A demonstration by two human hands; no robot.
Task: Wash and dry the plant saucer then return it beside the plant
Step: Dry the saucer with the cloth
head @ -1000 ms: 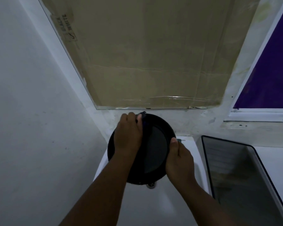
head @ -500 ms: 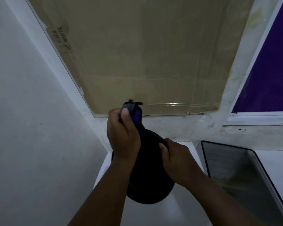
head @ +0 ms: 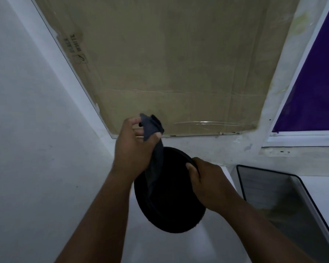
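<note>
Fingers (head: 139, 122) of the left hand (head: 133, 149) curl around a bunched grey cloth (head: 152, 130), its tail trailing down across the face of a black plant saucer (head: 169, 196). At the saucer's 2 o'clock edge, the right hand (head: 207, 183) pinches the rim, thumb on the near face and fingers wrapped behind, keeping the dish tilted on edge above a white basin (head: 179, 243). The saucer hangs mid-air, touching nothing but the two hands and the cloth.

The step in hand looks like drying. To do it well, the cloth would best be spread flatter against the dish rather than held as a wad, then swept round the face and into the rim groove, where water tends to linger. The right hand's rim grip should stay firm while the saucer is turned, so each part meets the cloth; a wet rim may slip.

At 3 o'clock lies a dark-rimmed tray (head: 285, 202); at 12 o'clock, cardboard (head: 179, 63) behind glass. No plant is in view.
</note>
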